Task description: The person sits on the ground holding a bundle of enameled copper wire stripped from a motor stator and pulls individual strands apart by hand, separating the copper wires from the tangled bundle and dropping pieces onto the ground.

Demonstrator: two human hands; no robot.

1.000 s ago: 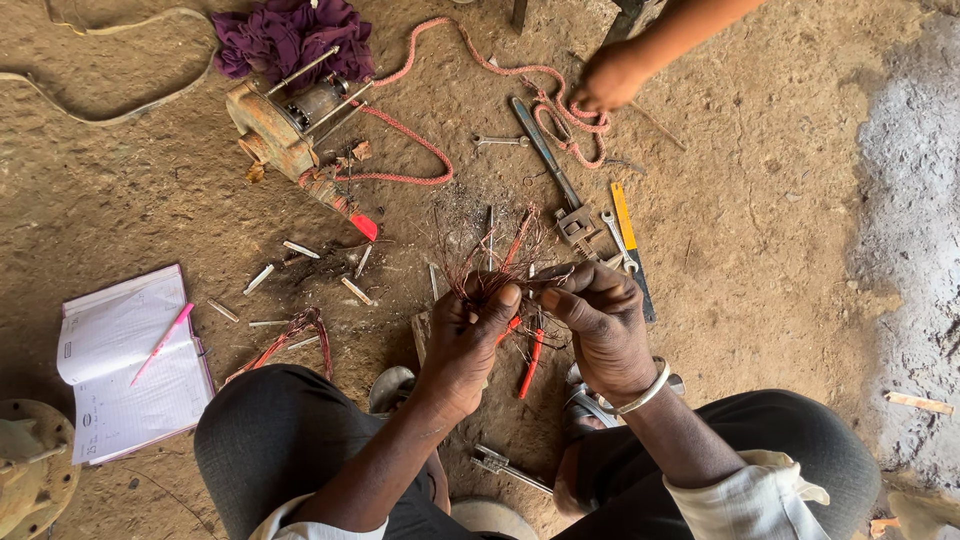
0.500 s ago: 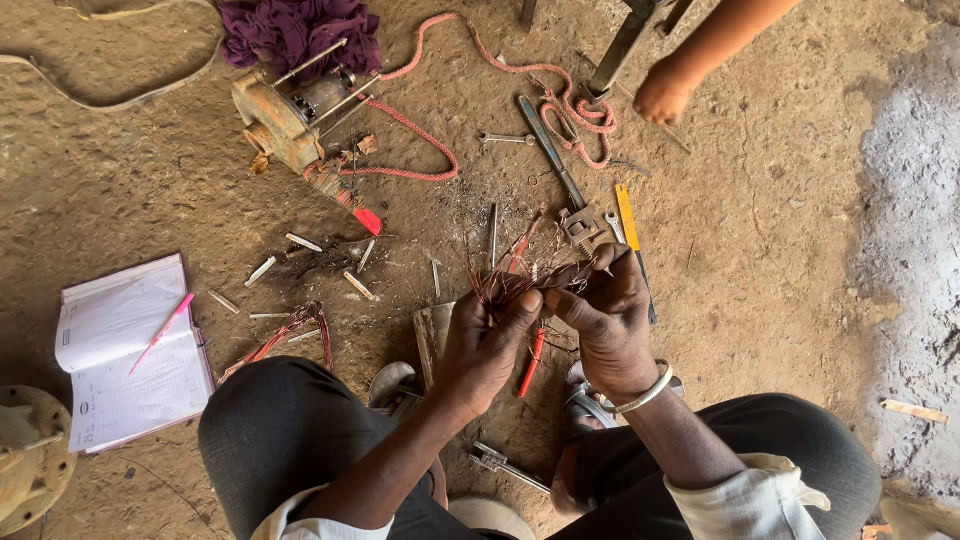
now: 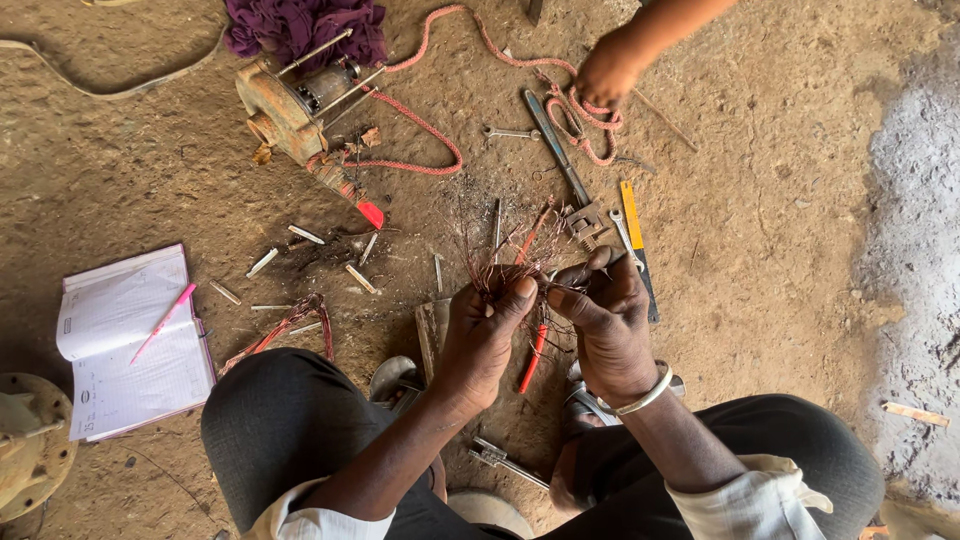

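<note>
My left hand (image 3: 482,335) grips a tangled bundle of thin copper wire (image 3: 500,255) whose strands splay upward. My right hand (image 3: 605,320), a metal bangle on its wrist, pinches strands of the same bundle from the right. Both hands hover low over the dirt floor between my knees. A red-handled tool (image 3: 533,355) lies on the ground just beneath them. Across from me, another person's hand (image 3: 605,75) reaches down to a coiled pink cord (image 3: 585,120).
A rusty motor part (image 3: 290,105) with long bolts lies by a purple cloth (image 3: 300,25). Pipe wrench (image 3: 560,165), spanners, yellow-handled tool (image 3: 632,215) and small sticks scatter the dirt. An open notebook (image 3: 125,345) with a pink pen sits left, by a round flange (image 3: 30,450).
The other person's hand has stayed at the pink cord near the top. My hands keep working the wire bundle, fingers shifting slightly; the view has drifted a little.
</note>
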